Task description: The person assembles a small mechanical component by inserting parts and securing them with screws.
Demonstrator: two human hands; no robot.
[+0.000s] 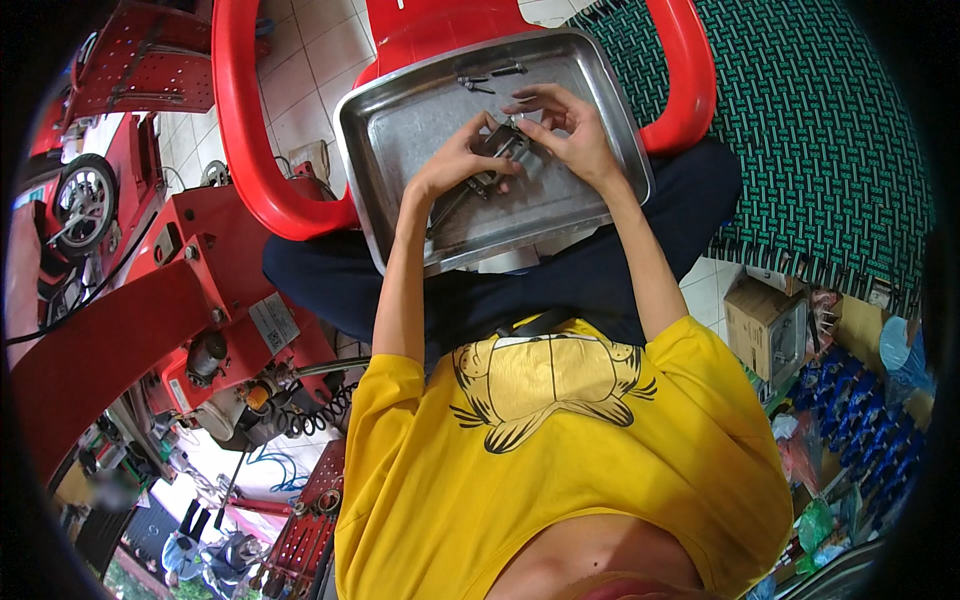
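Observation:
Over a shallow metal tray (400, 130), both of my hands work on one small dark metal mechanical part (512, 147), whose exact kind I cannot make out. My left hand (460, 160) closes around its near left side, thumb across it. At its upper right end, my right hand (575, 138) pinches with thumb and index finger. A small bright piece shows by those fingertips, too small to name. Below my left hand, a thin metal rod (448, 208) slants down in the tray. Two small bolt-like pieces, one silver (474, 84) and one dark (508, 70), lie near the far rim.
The tray rests between my legs and a red plastic chair (235, 110). A green woven mat (800, 130) spreads at the right, with a cardboard box (760, 325) below it. Red workshop machinery (215, 300) stands close at the left, a motorcycle wheel (85, 205) beyond.

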